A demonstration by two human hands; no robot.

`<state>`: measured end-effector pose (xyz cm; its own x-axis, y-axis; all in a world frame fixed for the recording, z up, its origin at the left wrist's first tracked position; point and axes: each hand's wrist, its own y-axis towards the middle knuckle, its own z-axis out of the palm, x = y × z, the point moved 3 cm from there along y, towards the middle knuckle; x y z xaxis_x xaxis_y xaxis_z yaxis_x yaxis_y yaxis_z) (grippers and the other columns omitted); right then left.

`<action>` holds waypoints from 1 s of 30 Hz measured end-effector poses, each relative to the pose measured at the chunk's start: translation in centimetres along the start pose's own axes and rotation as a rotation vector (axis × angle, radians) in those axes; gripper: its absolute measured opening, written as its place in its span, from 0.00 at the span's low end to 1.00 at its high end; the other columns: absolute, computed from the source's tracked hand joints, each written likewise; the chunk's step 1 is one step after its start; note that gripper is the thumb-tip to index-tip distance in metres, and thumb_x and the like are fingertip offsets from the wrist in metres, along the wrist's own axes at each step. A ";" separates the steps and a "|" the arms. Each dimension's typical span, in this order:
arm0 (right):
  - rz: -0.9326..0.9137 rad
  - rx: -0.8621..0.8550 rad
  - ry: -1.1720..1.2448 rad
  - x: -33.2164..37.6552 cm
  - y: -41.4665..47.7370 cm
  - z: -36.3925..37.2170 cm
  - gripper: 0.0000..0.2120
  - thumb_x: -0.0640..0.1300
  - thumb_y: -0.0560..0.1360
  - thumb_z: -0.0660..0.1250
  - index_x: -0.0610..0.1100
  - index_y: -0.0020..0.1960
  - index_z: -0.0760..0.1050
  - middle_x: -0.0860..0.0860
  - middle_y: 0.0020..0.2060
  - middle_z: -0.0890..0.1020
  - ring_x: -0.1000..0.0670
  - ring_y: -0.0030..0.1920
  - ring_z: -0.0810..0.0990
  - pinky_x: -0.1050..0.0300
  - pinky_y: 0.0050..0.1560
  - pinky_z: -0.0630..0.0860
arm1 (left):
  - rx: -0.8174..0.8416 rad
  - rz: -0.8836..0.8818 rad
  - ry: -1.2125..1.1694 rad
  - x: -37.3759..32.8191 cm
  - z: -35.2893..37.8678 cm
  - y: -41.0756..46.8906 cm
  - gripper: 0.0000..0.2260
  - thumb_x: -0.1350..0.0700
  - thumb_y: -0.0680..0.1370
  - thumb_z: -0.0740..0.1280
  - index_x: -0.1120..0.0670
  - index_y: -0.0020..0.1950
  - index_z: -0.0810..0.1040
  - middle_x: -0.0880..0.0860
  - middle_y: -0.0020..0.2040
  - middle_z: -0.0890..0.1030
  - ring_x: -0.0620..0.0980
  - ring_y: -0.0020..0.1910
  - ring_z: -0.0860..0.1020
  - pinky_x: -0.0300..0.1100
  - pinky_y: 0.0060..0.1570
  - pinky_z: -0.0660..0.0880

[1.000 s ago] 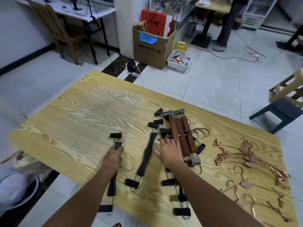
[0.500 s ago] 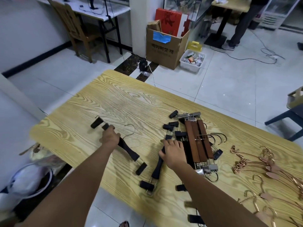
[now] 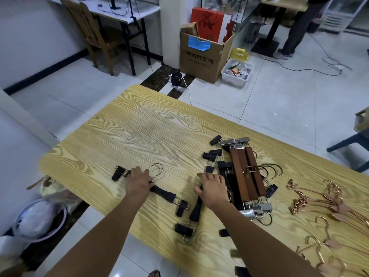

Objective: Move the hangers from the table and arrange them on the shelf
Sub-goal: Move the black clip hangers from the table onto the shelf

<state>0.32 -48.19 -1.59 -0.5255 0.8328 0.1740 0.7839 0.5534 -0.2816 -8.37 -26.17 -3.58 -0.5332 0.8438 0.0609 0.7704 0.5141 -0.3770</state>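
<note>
A black clip hanger (image 3: 165, 194) lies slantwise on the wooden table (image 3: 139, 132), its metal hook (image 3: 157, 170) pointing away from me. My left hand (image 3: 138, 181) grips its bar near the middle. My right hand (image 3: 214, 191) rests palm down, fingers spread, on a second black clip hanger (image 3: 195, 209), at the edge of a pile of black ones. Against that pile lie three brown wooden clip hangers (image 3: 246, 174). Several rose-gold wire hangers (image 3: 319, 202) are spread at the right end. No shelf is in view.
The table's near-left edge (image 3: 65, 188) runs just beside my left hand, with bags and a white bowl (image 3: 40, 220) on the floor below it. Beyond the table stand a cardboard box (image 3: 201, 58), a plastic bin (image 3: 236, 72) and a wooden chair (image 3: 89, 35). A person stands far right.
My left hand has dragged its black hanger from the near edge leftward onto the table and turned it slantwise. My right hand has shifted slightly left onto the second black hanger.
</note>
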 end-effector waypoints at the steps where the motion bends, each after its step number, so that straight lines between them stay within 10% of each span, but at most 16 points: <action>1: -0.003 -0.008 0.000 0.0 0.1 0.2 0.24 0.53 0.79 0.53 0.48 0.73 0.61 0.47 0.68 0.70 0.44 0.69 0.64 0.47 0.72 0.54 | -0.018 0.100 0.054 -0.3 -0.1 0.1 0.22 0.44 0.78 0.62 0.53 0.68 0.65 0.57 0.68 0.64 0.55 0.69 0.62 0.47 0.65 0.64; 7: 0.075 -0.039 -0.034 0.3 -0.5 1.1 0.23 0.52 0.78 0.56 0.46 0.71 0.64 0.45 0.63 0.71 0.43 0.65 0.68 0.47 0.67 0.62 | 0.136 0.329 0.133 -0.8 0.2 0.7 0.37 0.45 0.75 0.67 0.52 0.76 0.51 0.54 0.71 0.63 0.54 0.71 0.61 0.52 0.70 0.58; 13: 0.243 -0.208 -0.018 1.7 -1.0 1.6 0.21 0.51 0.58 0.78 0.40 0.41 0.76 0.42 0.37 0.78 0.43 0.36 0.78 0.52 0.33 0.76 | 0.053 0.462 0.197 -1.1 0.6 -0.2 0.28 0.66 0.77 0.60 0.47 0.73 0.57 0.56 0.65 0.66 0.55 0.62 0.67 0.50 0.64 0.65; 19: 0.498 -0.112 0.087 2.8 -1.3 2.1 0.20 0.56 0.79 0.52 0.41 0.62 0.63 0.44 0.58 0.70 0.46 0.54 0.76 0.54 0.54 0.72 | 0.110 0.489 0.283 -0.9 0.7 0.3 0.17 0.63 0.79 0.58 0.52 0.67 0.65 0.57 0.64 0.65 0.56 0.64 0.64 0.50 0.63 0.63; 30: 0.945 -0.046 0.548 3.6 -0.8 4.1 0.25 0.54 0.78 0.59 0.42 0.69 0.59 0.37 0.64 0.62 0.38 0.60 0.65 0.48 0.61 0.65 | 0.058 0.505 0.294 1.2 0.1 0.4 0.20 0.64 0.79 0.59 0.50 0.69 0.64 0.56 0.62 0.66 0.55 0.62 0.65 0.48 0.60 0.64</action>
<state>-3.60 -45.70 -4.61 0.5046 0.8073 0.3060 0.8108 -0.3214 -0.4892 -8.72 -24.95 -3.79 0.0208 0.9936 0.1106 0.8790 0.0345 -0.4756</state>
